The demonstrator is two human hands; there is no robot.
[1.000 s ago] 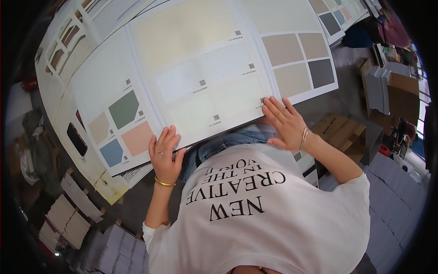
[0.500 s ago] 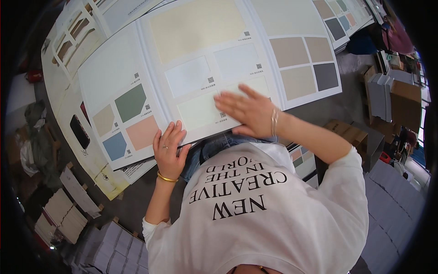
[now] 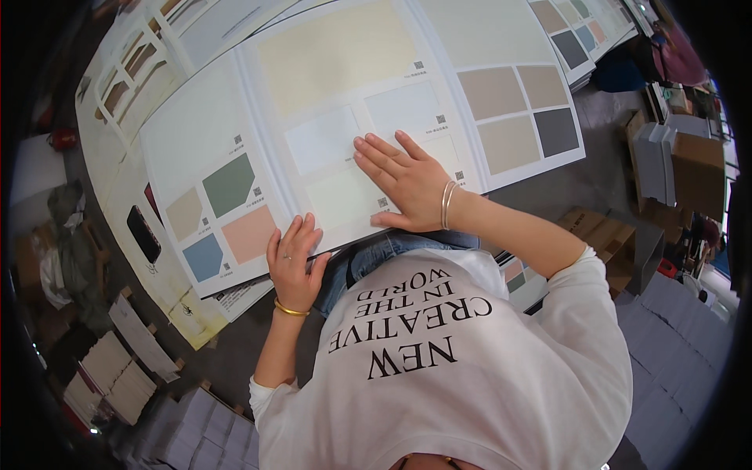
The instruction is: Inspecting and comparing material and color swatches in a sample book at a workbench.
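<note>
A large folding colour sample board (image 3: pixel 313 231) lies spread across the work table, with three panels of pasted colour swatches. My right hand (image 3: pixel 407 184) rests flat on the middle panel, fingers stretched out, over the pale swatches near its front edge. Beside the fold, my left hand (image 3: pixel 295 254) lies with its fingers on the near edge of the board and its thumb apart. The left panel carries a green swatch (image 3: pixel 229 186) and a pink swatch (image 3: pixel 249 235). Taupe and dark grey swatches (image 3: pixel 556 131) sit on the right panel. Neither hand holds anything.
A phone (image 3: pixel 144 235) lies on the table left of the board. More sample boards (image 3: pixel 583 31) are piled at the far right. Cardboard boxes (image 3: pixel 591 235) stand on the floor at the right. Stacks of sheets (image 3: pixel 196 431) fill the lower left.
My right hand has shifted slightly left across the middle panel and now lies flatter, no longer blurred. The left hand stays at the near edge of the board.
</note>
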